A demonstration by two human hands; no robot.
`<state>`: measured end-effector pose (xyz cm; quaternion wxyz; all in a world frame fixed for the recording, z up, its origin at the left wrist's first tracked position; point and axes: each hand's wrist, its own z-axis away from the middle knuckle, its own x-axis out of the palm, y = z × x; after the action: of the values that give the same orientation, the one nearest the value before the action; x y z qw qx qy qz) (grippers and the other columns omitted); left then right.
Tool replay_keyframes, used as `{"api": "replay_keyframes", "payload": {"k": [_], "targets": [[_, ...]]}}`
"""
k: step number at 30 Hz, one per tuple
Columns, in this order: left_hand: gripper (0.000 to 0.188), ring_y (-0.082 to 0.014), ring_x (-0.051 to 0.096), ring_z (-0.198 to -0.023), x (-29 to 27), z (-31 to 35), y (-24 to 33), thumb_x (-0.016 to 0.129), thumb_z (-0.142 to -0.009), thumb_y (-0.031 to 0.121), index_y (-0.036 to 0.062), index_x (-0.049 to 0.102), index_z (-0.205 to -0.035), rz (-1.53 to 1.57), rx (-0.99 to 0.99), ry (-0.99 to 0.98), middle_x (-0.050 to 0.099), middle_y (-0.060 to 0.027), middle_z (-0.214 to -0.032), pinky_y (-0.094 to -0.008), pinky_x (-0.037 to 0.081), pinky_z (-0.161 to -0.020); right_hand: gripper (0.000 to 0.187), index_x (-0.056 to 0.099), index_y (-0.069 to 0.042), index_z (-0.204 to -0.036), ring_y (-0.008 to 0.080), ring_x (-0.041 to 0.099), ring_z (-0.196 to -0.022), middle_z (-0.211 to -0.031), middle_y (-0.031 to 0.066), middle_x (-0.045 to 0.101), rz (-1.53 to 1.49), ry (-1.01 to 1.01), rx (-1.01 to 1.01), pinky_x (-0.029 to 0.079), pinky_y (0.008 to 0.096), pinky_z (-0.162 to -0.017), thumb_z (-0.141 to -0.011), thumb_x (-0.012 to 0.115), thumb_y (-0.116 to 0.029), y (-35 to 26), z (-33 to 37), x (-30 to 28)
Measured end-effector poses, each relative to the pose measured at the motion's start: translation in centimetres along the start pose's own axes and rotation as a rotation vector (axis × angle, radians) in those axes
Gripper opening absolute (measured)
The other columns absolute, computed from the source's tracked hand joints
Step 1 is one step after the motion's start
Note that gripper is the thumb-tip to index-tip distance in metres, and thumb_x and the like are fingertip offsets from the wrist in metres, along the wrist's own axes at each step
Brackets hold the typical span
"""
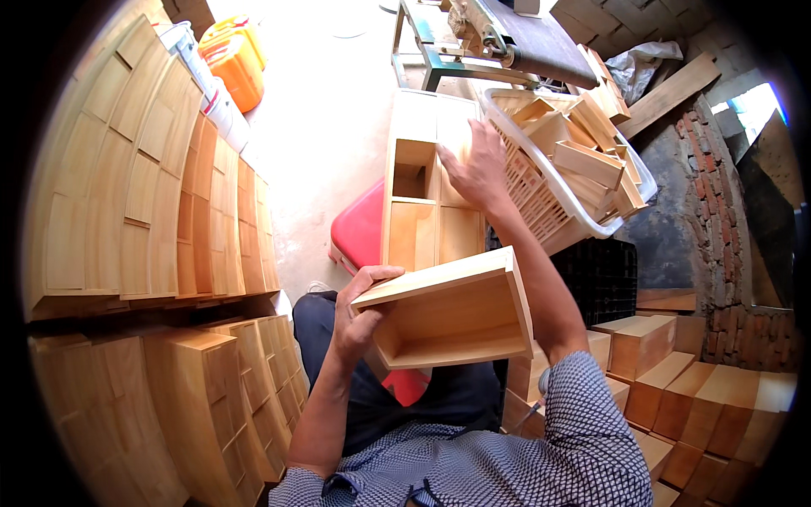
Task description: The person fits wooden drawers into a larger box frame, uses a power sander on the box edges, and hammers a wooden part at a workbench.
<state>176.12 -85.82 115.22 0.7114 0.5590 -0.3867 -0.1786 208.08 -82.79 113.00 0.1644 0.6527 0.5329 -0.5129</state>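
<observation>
My left hand (359, 313) is closed on the left end of a shallow wooden drawer (456, 325), thumb inside and fingers outside. The drawer is tilted above my lap, its open side toward me. Beyond it a pale wooden cabinet (412, 118) lies in front of me, divided into compartments. One compartment (414, 169) on its left side is an open, dark hollow; other sections are filled with wood panels. My right hand (477, 169) reaches over the cabinet's right side with fingers stretched out, at a panel there. It holds nothing that I can see.
A white plastic basket (541, 186) of loose wooden drawers stands right of the cabinet. A red stool-like object (359, 224) is at its left. Stacked wooden cabinets (110, 169) line the left; wooden boxes (667, 380) fill the lower right. A belt machine (541, 42) stands ahead.
</observation>
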Motion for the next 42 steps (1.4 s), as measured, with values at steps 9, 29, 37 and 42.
{"api": "replay_keyframes", "payload": {"k": [9, 29, 37, 42], "targets": [[0.041, -0.0156, 0.060, -0.115, 2.8, -0.3, 0.5, 0.054, -0.088, -0.001, -0.0030, 0.062, -0.128, 0.169, 0.124, 0.259, 0.066, -0.0091, -0.120, -0.0308, 0.045, -0.106, 0.071, 0.052, 0.001, -0.145, 0.0309, 0.068, -0.117, -0.128, 0.0192, 0.069, -1.726, -0.137, 0.653, 0.056, 0.0436, -0.101, -0.108, 0.045, -0.059, -0.2, 12.1, -14.8], [0.064, -0.0275, 0.058, -0.123, 17.8, 1.0, -3.5, 0.080, -0.092, 0.019, -0.0038, 0.050, -0.144, -0.436, 0.014, -0.090, 0.058, -0.0192, -0.133, -0.0369, 0.047, -0.106, 0.034, 0.057, 0.000, -0.132, 0.0158, 0.066, -0.100, -0.116, 0.0085, 0.067, -1.213, 0.123, 1.108, 0.057, 0.0336, -0.087, -0.108, 0.048, -0.023, 6.2, 29.3, -16.8], [0.044, -0.0258, 0.064, -0.121, 15.7, 6.6, -0.5, 0.072, -0.092, -0.001, -0.0010, 0.061, -0.135, -0.744, 0.178, -0.288, 0.062, -0.0152, -0.131, -0.0371, 0.051, -0.106, 0.033, 0.061, 0.007, -0.122, 0.0275, 0.072, -0.093, -0.104, 0.0126, 0.068, -0.951, 0.514, 1.563, 0.061, 0.0426, -0.081, -0.095, 0.060, -0.011, 25.9, 43.3, -15.5], [0.026, -0.0233, 0.067, -0.109, 8.4, 4.8, -1.0, 0.070, -0.095, -0.002, -0.0031, 0.067, -0.121, -0.747, 0.324, 0.038, 0.069, -0.0147, -0.117, -0.0349, 0.053, -0.097, 0.043, 0.057, 0.005, -0.133, 0.0353, 0.072, -0.104, -0.123, 0.0188, 0.068, -1.146, 0.561, 1.434, 0.062, 0.0458, -0.088, -0.095, 0.069, -0.010, 46.5, 60.7, -19.1]]}}
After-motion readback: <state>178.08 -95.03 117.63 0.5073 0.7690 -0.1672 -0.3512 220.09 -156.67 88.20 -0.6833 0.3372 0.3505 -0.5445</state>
